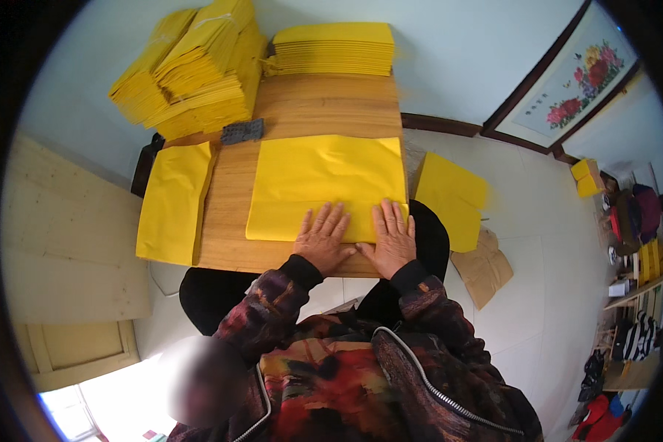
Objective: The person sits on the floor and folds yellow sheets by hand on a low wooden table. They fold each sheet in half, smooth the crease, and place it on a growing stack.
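Note:
A broad yellow sheet [324, 166], paper-like, lies on the wooden table in front of me, with a fold or crease running along its near part. My left hand [323, 237] rests flat on its near edge, fingers stretched forward and apart. Close beside it, my right hand [390, 237] presses on the near right corner, also flat with fingers extended. The two thumbs almost meet at the table's front edge. Left of the sheet sits a narrower folded yellow piece [173, 202]. A small dark grey block [241, 131] is beyond the sheet, toward the left.
Tall bundles of folded yellow pieces [199, 70] fill the table's far left. A neat yellow stack [333, 50] stands at the back of the wooden table [324, 99]. Right of the table are another yellow sheet [449, 199] and brown paper [485, 269]. Shelves [641, 295] line the far right.

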{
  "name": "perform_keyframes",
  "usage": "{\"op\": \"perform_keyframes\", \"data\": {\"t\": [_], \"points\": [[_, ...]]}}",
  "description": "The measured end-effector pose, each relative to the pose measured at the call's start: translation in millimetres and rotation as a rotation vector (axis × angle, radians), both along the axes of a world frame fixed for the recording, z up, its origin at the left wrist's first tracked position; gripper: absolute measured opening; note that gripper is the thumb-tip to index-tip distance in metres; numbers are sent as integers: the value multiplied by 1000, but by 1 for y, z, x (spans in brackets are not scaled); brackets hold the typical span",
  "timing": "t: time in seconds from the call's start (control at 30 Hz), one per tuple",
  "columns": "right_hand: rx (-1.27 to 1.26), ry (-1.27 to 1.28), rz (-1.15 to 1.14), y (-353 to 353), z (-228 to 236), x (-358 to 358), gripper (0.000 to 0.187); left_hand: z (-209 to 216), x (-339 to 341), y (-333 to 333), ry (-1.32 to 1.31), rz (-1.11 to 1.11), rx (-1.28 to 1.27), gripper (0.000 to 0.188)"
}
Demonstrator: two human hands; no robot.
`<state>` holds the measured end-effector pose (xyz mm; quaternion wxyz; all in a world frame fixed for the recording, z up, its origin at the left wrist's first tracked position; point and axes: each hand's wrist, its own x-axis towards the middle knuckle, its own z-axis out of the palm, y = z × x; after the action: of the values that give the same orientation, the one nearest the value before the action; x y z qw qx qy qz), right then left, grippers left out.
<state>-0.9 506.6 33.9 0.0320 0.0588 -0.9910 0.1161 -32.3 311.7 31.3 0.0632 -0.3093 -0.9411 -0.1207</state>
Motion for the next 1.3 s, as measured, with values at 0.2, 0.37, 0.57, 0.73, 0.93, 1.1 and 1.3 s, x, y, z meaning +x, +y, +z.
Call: {"op": "perform_keyframes", "data": {"t": [0.2,0.37,0.57,0.73,0.93,1.1,1.3], "points": [[-21,-6,-23,-4,12,1,86,-4,-3,-23,-29,109,-83,80],[-87,75,35,-10,29,3,85,-6,2,-32,-26,164,-77,87],[-439,230,-185,40,23,-3,65,-1,-4,-92,-37,502,112,81],[-830,-7,-345,61,-6,-4,42,-4,-11,-143,-238,792,675,50],[-867,-7,-280,65,-13,-1,39,-3,-15,-144,-421,780,834,39],[-900,11,-275,59,-11,0,34,-4,-16,-144,-410,732,791,39],[-835,61,-278,57,-10,2,36,-9,-21,-146,-526,674,947,46]]}}
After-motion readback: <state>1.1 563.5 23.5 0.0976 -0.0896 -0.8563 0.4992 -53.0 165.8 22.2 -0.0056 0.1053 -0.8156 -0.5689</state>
